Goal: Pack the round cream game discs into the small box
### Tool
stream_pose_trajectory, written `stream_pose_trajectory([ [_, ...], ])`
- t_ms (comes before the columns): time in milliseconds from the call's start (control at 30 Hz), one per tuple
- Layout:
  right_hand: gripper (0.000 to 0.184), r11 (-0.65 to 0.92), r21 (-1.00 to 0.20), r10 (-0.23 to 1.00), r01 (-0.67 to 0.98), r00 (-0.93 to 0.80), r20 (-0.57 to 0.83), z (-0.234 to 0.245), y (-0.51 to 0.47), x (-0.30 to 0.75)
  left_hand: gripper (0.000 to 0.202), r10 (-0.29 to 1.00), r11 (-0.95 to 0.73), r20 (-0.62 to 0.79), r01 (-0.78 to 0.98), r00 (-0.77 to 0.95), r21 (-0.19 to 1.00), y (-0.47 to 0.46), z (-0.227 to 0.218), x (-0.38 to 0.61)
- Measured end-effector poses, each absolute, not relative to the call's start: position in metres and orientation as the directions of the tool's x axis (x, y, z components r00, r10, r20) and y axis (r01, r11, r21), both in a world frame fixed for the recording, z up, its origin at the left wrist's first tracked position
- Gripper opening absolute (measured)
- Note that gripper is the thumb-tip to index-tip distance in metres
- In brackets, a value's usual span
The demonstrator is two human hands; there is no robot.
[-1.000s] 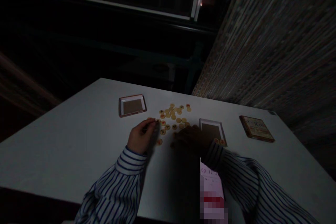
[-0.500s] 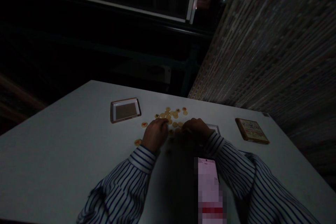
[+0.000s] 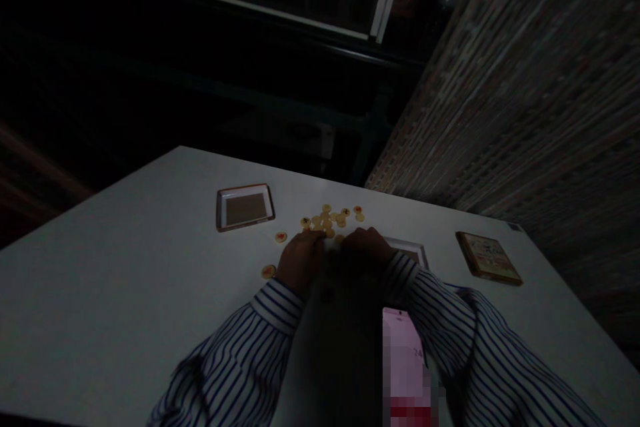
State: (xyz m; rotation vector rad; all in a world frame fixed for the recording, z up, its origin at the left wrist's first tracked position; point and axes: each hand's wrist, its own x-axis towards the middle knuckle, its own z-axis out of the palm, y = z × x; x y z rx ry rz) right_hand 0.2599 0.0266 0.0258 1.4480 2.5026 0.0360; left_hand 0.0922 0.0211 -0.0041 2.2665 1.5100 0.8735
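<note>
The scene is very dark. A cluster of several round yellow tokens (image 3: 334,219) lies on a white table (image 3: 125,293). My left hand (image 3: 299,260) and my right hand (image 3: 367,248) rest side by side at the near edge of the cluster, fingers curled down onto the tokens. Both wrists wear striped sleeves. Two stray tokens (image 3: 281,237) lie to the left of my left hand. What the fingers hold, if anything, is hidden.
A shallow red-rimmed tray (image 3: 245,207) sits at the back left. A white-rimmed tray (image 3: 414,252) is partly behind my right wrist. A brown box lid (image 3: 489,257) lies at the right. A lit phone (image 3: 405,360) lies near me. A brick wall stands on the right.
My right hand has come in from the white-rimmed tray to meet my left hand at the tokens. Two tokens now lie apart on the left. The camera view shifted slightly.
</note>
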Motion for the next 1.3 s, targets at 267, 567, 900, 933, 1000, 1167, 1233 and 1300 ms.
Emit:
stream_pose_trajectory([
  [267, 0.020, 0.369, -0.392, 0.908, 0.843, -0.417, -0.041, 0.014, 0.036, 0.282, 0.025, 0.906, -0.422, 0.287, 0.693, 0.310, 0.585, 0.020, -0.005, 0.094],
  [567, 0.029, -0.067, -0.964, 0.937, 0.256, -0.316, -0.149, 0.015, 0.033, 0.282, 0.025, 0.866, -0.500, 0.319, 0.669, 0.384, 0.550, 0.014, 0.001, 0.102],
  [900, 0.023, -0.143, -0.969, 0.937, 0.203, -0.286, -0.199, 0.024, 0.025, 0.272, 0.023, 0.846, -0.534, 0.347, 0.642, 0.406, 0.551, 0.013, 0.003, 0.103],
  [933, 0.022, -0.145, -0.970, 0.939, 0.197, -0.283, -0.197, 0.024, 0.025, 0.272, 0.023, 0.845, -0.534, 0.344, 0.645, 0.409, 0.547, 0.013, 0.003, 0.103],
  [1000, 0.022, -0.148, -0.971, 0.941, 0.187, -0.275, -0.196, 0.023, 0.025, 0.271, 0.023, 0.842, -0.539, 0.341, 0.645, 0.417, 0.542, 0.013, 0.003, 0.103],
  [1167, 0.027, -0.117, -0.975, 0.945, 0.189, -0.279, -0.168, 0.022, 0.026, 0.270, 0.025, 0.829, -0.559, 0.356, 0.633, 0.431, 0.536, 0.014, 0.001, 0.101],
  [1233, 0.029, -0.101, -0.974, 0.944, 0.205, -0.288, -0.159, 0.021, 0.026, 0.270, 0.024, 0.827, -0.562, 0.355, 0.638, 0.436, 0.526, 0.014, 0.002, 0.099],
  [1300, 0.029, -0.092, -0.970, 0.946, 0.224, -0.286, -0.155, 0.020, 0.026, 0.271, 0.025, 0.830, -0.558, 0.368, 0.646, 0.419, 0.521, 0.014, 0.003, 0.095],
])
